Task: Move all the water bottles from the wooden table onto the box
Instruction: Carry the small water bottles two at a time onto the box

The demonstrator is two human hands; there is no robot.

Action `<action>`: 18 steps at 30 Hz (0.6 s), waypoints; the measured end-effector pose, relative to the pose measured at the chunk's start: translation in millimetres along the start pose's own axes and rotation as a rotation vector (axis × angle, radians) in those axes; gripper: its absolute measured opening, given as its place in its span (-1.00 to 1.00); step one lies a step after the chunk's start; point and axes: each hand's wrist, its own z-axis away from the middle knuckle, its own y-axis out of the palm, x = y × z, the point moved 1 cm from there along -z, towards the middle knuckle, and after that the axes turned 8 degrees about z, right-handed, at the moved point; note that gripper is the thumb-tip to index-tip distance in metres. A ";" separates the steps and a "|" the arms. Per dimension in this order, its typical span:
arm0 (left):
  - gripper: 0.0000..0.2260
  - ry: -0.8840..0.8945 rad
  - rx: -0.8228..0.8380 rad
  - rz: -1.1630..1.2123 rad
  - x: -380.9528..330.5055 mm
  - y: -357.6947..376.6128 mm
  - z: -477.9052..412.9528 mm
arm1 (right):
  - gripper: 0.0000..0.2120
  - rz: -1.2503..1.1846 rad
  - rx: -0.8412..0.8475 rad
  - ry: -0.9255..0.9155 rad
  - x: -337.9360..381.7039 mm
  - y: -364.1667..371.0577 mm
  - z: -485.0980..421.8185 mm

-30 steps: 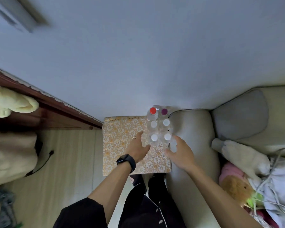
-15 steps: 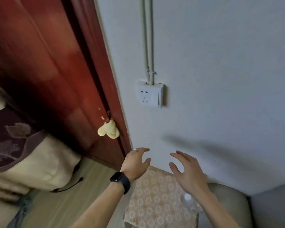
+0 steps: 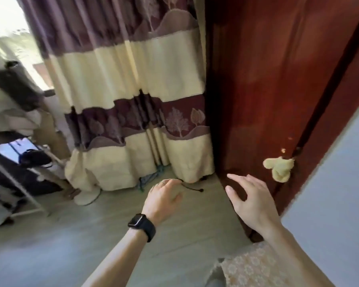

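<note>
Here no water bottles can be seen, and no wooden worktop either. Only a corner of the box (image 3: pixel 255 268) with the flower cloth is seen, and the rest is cut off at the bottom edge. That corner lies below the right hand's fingers (image 3: pixel 236 181), close to the right arm and well below the fingertips. The picture is a bit blurred, mostly on the left side, so the dark things on the rack (image 3: pixel 19 183) there are hard to make out.

The left hand (image 3: pixel 162 200) is held out over the floor (image 3: pixel 71 235), with its fingers (image 3: pixel 170 183) curled loosely and a little apart; nothing is held. A black watch (image 3: pixel 141 224) is worn on that wrist. The right hand (image 3: pixel 251 204) is held out in front of the red-brown door (image 3: pixel 267 90), with its fingers spread wide; nothing is held. A soft yellow thing (image 3: pixel 279 168) is seen on the door, just up and to the right of those fingers. A striped curtain (image 3: pixel 129 79) hangs beyond the left fingers.
</note>
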 end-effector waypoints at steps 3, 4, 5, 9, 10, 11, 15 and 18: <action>-0.62 -0.171 -0.201 -0.008 63.6 -80.0 49.1 | -0.68 -0.066 0.112 -0.183 91.8 34.7 -16.4; -0.63 -0.226 -0.275 -0.005 83.2 -107.3 67.9 | -0.68 -0.084 0.142 -0.255 124.7 46.1 -19.4; -0.64 -0.273 -0.346 -0.003 103.6 -133.7 87.9 | -0.67 -0.095 0.171 -0.322 159.1 56.4 -20.4; -0.69 -0.411 -0.605 0.030 178.8 -227.7 175.7 | -0.67 -0.130 0.239 -0.569 297.6 99.5 -13.0; -0.70 -0.449 -0.657 0.039 196.2 -247.8 199.4 | -0.66 -0.142 0.244 -0.631 332.8 111.0 -7.2; -0.70 -0.480 -0.709 0.044 213.5 -266.3 222.9 | -0.66 -0.155 0.254 -0.686 367.7 122.1 0.3; -0.69 -0.629 -0.819 -0.008 288.8 -335.0 318.9 | -0.62 -0.216 0.329 -0.861 509.6 170.8 44.8; -0.69 -0.726 -0.888 -0.062 342.2 -382.5 386.1 | -0.61 -0.265 0.394 -0.986 605.0 212.3 84.6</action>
